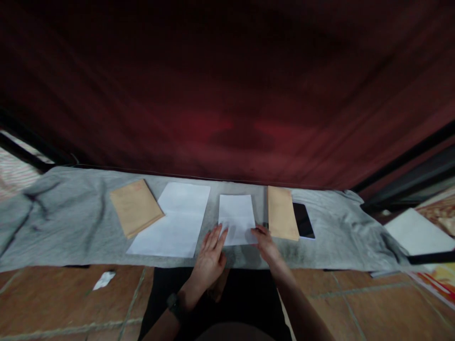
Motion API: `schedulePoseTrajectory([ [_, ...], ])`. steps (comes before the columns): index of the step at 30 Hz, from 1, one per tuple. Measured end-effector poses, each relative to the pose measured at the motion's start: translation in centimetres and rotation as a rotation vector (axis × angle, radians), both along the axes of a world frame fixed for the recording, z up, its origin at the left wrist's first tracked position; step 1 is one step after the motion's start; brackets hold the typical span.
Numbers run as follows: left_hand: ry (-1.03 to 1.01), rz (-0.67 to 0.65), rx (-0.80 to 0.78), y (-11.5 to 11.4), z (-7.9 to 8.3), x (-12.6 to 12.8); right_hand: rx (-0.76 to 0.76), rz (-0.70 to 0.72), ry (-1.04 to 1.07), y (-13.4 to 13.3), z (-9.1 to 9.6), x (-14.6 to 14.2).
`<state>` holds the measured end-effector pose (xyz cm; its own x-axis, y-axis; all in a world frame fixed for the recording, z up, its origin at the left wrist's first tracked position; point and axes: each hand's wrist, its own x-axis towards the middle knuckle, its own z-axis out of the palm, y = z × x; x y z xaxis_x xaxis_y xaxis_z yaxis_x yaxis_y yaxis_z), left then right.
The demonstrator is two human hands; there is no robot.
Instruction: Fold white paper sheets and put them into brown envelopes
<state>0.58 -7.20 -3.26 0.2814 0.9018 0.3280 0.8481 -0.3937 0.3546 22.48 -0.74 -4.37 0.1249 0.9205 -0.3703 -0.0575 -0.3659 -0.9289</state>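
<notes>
A small folded white paper (236, 218) lies on a grey cloth (71, 222) spread over the floor. My left hand (210, 253) lies flat and open, fingertips on the paper's lower left corner. At the paper's lower right corner my right hand (266, 244) rests with its fingers bent onto the edge; whether it pinches the paper I cannot tell. A brown envelope (282, 213) lies just right of the paper. A larger white sheet (174, 220) lies to the left, with another brown envelope (135, 207) beyond it.
A dark phone (304, 220) lies right of the near envelope. A dark red curtain (227, 94) hangs behind the cloth. Terracotta floor tiles (53, 298) lie in front, with a white scrap (104, 280). More white paper (417, 232) lies at the far right.
</notes>
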Motion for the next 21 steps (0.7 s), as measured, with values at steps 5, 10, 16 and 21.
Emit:
schedulePoseTrajectory([
  [5, 0.146, -0.02, 0.016, 0.2, -1.2, -0.1, 0.097, 0.079, -0.173, -1.5, -1.5, 0.2],
  [10, 0.271, -0.093, 0.021, 0.6, -1.9, -0.5, 0.269, 0.088, -0.476, -2.9, -1.3, 1.1],
  [16, 0.325, -0.122, 0.028, 0.2, -2.0, -0.2, 0.711, 0.422, -1.031, -5.1, -0.3, 0.5],
  [21, 0.251, -0.145, 0.025, 0.2, -1.9, -0.5, 0.756, 0.716, -1.109, -5.8, -0.3, 0.0],
])
